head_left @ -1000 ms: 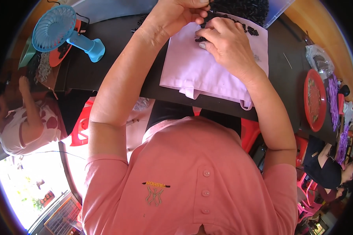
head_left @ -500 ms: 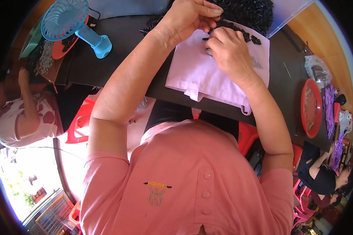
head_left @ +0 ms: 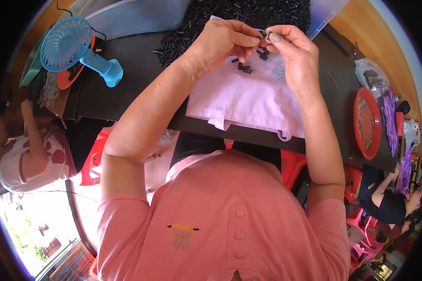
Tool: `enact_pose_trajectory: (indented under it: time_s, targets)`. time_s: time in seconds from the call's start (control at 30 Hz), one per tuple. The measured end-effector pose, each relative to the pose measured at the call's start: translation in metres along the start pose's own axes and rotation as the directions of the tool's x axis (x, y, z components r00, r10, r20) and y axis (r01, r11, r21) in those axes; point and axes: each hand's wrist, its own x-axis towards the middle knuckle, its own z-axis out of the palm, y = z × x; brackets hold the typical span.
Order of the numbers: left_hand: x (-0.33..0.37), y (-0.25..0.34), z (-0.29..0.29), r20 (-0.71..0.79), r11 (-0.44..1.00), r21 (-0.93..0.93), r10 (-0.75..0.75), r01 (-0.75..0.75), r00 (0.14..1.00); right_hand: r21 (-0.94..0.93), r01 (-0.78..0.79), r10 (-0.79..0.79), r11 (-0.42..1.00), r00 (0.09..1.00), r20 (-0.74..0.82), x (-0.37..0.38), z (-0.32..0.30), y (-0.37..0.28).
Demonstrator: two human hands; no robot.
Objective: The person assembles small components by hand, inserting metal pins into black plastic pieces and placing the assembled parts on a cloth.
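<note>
Over the far edge of a pink cloth bag (head_left: 244, 103), my two hands meet fingertip to fingertip. My left hand (head_left: 220, 44) is closed in a pinch on a small black plastic piece (head_left: 261, 34). Thumb and forefinger of my right hand (head_left: 301, 58) pinch at the same spot, around a tiny part whose shape I cannot make out. Several loose black pieces (head_left: 244, 68) lie on the bag under my left hand. Beside my right hand is a scatter of thin, silvery small parts (head_left: 277, 70). A large heap of black pieces (head_left: 248, 16) spreads behind the hands.
A blue handheld fan (head_left: 109, 72) stands at the left, near an orange-red tray (head_left: 64, 80). At the right are a red basin (head_left: 366, 122), a plastic bag (head_left: 371, 75) and purple strands (head_left: 389, 114). Other people sit to the left and the right.
My right hand has risen off the bag and turned, its fingertips now against those of my left hand. The whole view has shifted slightly, showing more of the black heap.
</note>
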Motion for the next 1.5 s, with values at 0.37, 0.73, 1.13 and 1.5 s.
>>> enact_pose_trajectory:
  time_s: [0.37,0.73,1.13,1.5]
  targets:
    - [-0.003,-0.001,0.005,0.028,0.999,-0.003,-0.035,0.035,0.999,0.102,-0.048,0.05,0.994,0.998,-0.022,0.002,-0.005,0.003]
    - [-0.004,0.0,0.006,-0.005,1.0,-0.003,-0.006,0.006,1.0,-0.078,0.011,-0.008,0.997,1.0,0.03,0.002,-0.004,-0.004]
    - [-0.005,-0.002,0.007,-0.019,0.988,0.149,0.031,-0.028,0.999,-0.315,0.129,-0.11,0.94,0.991,0.076,0.001,-0.004,0.0]
    - [-0.008,0.001,0.011,-0.024,0.983,0.179,0.054,-0.049,0.998,-0.399,0.242,-0.22,0.884,0.97,0.103,-0.001,-0.003,-0.003]
